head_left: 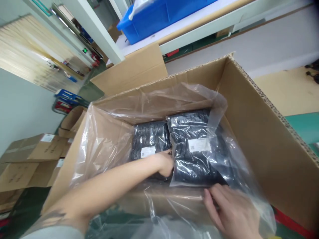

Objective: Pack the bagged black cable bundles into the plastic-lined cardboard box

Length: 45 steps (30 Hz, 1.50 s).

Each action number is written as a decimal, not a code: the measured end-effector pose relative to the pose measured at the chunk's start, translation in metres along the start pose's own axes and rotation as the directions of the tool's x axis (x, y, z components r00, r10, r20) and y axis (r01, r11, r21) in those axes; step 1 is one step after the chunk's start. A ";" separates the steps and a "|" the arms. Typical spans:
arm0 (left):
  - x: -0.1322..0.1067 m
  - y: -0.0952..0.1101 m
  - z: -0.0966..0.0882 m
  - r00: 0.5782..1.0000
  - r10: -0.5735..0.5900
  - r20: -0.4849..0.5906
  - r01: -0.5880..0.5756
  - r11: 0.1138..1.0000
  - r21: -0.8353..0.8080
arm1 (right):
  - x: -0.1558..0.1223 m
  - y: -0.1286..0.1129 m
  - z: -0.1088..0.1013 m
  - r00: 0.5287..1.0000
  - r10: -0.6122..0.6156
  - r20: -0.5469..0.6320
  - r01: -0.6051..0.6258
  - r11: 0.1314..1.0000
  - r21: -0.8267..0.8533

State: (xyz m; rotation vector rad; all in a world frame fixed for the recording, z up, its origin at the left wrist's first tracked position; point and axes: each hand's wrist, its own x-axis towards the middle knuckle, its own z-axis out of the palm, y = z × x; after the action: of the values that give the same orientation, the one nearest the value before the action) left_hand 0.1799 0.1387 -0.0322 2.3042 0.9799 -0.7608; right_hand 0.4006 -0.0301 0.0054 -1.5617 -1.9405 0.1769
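A large open cardboard box [261,132] lined with a clear plastic bag [104,146] holds black packets with white labels. My left hand [165,162] reaches down inside, its fingers tucked under the left edge of the upper packet [194,149], next to a lower packet [149,139]. My right hand [229,209] is at the near edge of the box, fingers curled on the near corner of the upper packet and the liner plastic.
A blue bin [154,16] sits on a white bench behind the box. Another cardboard flap [134,69] stands at the back. Taped cartons [32,156] are stacked on the floor at left. A green floor shows at right.
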 end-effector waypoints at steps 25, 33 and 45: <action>-0.001 0.089 -0.014 0.830 0.312 -0.463 -0.261 0.950 0.173 | -0.007 0.008 0.003 0.981 -0.082 -0.176 0.114 0.976 0.183; 0.008 0.087 -0.009 0.761 0.522 -0.385 -0.428 0.850 0.307 | -0.008 -0.004 0.004 0.975 -0.060 -0.216 0.051 0.998 -0.049; 0.061 0.050 -0.042 0.704 0.424 -0.570 -0.307 0.905 0.294 | -0.006 -0.025 0.019 0.963 0.080 -0.256 -0.145 0.958 -0.248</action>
State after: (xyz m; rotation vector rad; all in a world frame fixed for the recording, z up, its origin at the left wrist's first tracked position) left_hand 0.2659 0.1642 -0.0314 2.8640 0.6612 0.1224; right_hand 0.3701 -0.0380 0.0002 -1.7757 -1.7353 -0.2289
